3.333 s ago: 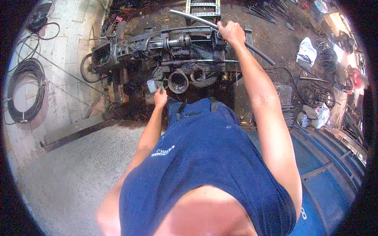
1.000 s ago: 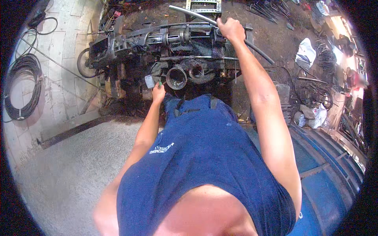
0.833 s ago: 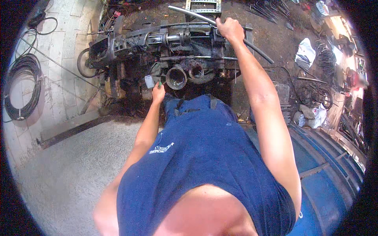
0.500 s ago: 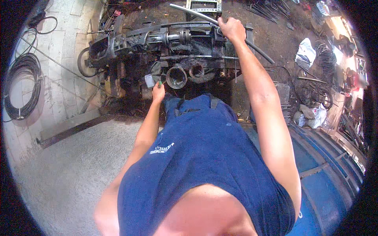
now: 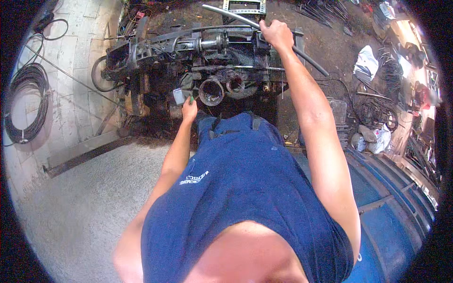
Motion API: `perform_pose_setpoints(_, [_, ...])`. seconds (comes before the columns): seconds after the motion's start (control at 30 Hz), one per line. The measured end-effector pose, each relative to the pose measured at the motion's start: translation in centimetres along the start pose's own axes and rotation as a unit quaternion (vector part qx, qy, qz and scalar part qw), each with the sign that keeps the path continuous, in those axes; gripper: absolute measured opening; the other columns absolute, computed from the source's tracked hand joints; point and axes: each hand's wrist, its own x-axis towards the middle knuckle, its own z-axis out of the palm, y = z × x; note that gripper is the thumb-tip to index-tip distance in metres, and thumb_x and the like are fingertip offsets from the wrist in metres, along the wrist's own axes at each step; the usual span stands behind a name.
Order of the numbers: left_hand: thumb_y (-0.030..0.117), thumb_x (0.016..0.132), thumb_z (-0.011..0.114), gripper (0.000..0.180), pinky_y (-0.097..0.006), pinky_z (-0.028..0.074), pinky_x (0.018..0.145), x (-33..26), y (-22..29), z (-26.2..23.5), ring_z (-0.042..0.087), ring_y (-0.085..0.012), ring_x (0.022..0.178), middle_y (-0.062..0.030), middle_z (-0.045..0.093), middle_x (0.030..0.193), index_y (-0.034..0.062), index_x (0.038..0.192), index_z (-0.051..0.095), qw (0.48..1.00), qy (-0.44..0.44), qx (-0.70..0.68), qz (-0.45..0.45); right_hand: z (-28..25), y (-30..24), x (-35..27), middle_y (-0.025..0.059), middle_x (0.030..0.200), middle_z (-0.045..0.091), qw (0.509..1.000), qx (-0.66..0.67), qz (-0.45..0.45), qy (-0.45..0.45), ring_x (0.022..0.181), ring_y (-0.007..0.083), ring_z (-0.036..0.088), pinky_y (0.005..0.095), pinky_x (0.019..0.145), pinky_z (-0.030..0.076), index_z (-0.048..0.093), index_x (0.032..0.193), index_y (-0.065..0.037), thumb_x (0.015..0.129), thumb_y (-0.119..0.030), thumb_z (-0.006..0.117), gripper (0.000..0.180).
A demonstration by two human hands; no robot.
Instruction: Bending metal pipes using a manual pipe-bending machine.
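My right hand [image 5: 277,35] is closed around a long grey metal bar [image 5: 233,17], which slants across the far side of a dark, greasy machine [image 5: 160,59]. The bar's far end points up and left; its near end [image 5: 311,61] passes under my right wrist. My left hand [image 5: 189,110] is at the machine's near side, beside a pale grey box [image 5: 178,96]. Its fingers are curled, with a small green piece [image 5: 191,100] at the thumb; what they hold is mostly hidden. Just right of it are two round, open metal cups [image 5: 211,92].
A coil of black cable [image 5: 28,104] hangs on the white wall at left. A perforated metal frame [image 5: 244,6] stands beyond the machine. Metal rods [image 5: 323,14] and white bags [image 5: 365,63] lie on the dirt floor at right. A blue ribbed metal surface [image 5: 396,212] is at my lower right.
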Motion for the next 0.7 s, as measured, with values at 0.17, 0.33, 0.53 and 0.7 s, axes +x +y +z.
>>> perform_pose_setpoints(0.17, [0.036, 0.089, 0.049, 0.054, -0.04, 0.04, 0.102, -0.1, 0.1, 0.3, 0.053, -0.0388, 0.119, -0.0248, 0.056, 0.126, 0.0048, 0.133, 0.051, 1.0, 0.011, 0.0, -0.006, 0.2, 0.6, 0.1, 0.0244, 0.103, 0.067, 1.0, -0.007, -0.003, 0.012, 0.098, 0.0385, 0.065, 0.0468, 0.085, 0.052, 0.07, 0.101, -0.002, 0.084, -0.058, 0.048, 0.063])
perform_pose_setpoints(0.33, [0.036, 0.09, 0.049, 0.053, -0.04, 0.04, 0.101, -0.8, 1.5, -0.1, 0.053, -0.039, 0.119, -0.025, 0.057, 0.125, 0.0048, 0.133, 0.051, 1.0, 0.007, 0.006, -0.016, 0.0, 0.8, 0.1, 0.0238, 0.103, 0.067, 1.0, -0.006, 0.007, 0.007, 0.097, 0.0384, 0.066, 0.0464, 0.085, 0.052, 0.07, 0.102, -0.002, 0.084, -0.058, 0.048, 0.062])
perform_pose_setpoints(0.53, [0.035, 0.091, 0.049, 0.053, -0.041, 0.041, 0.101, 0.0, -0.2, 0.3, 0.053, -0.0392, 0.119, -0.0258, 0.057, 0.124, 0.0027, 0.132, 0.051, 1.0, 0.015, -0.006, 0.018, -0.2, 0.0, -0.2, 0.0256, 0.104, 0.066, 1.0, 0.017, -0.003, -0.004, 0.101, 0.0405, 0.063, 0.0478, 0.088, 0.05, 0.069, 0.101, -0.001, 0.083, -0.058, 0.05, 0.062])
perform_pose_setpoints(0.7, [0.035, 0.09, 0.05, 0.053, -0.041, 0.042, 0.1, -0.4, 1.1, 0.0, 0.053, -0.0392, 0.119, -0.026, 0.057, 0.124, 0.0028, 0.132, 0.051, 1.0, 0.005, 0.007, -0.005, 0.0, 0.3, 0.0, 0.0253, 0.105, 0.066, 1.0, 0.011, 0.005, -0.006, 0.101, 0.0402, 0.063, 0.0476, 0.089, 0.049, 0.068, 0.102, -0.002, 0.083, -0.058, 0.049, 0.062])
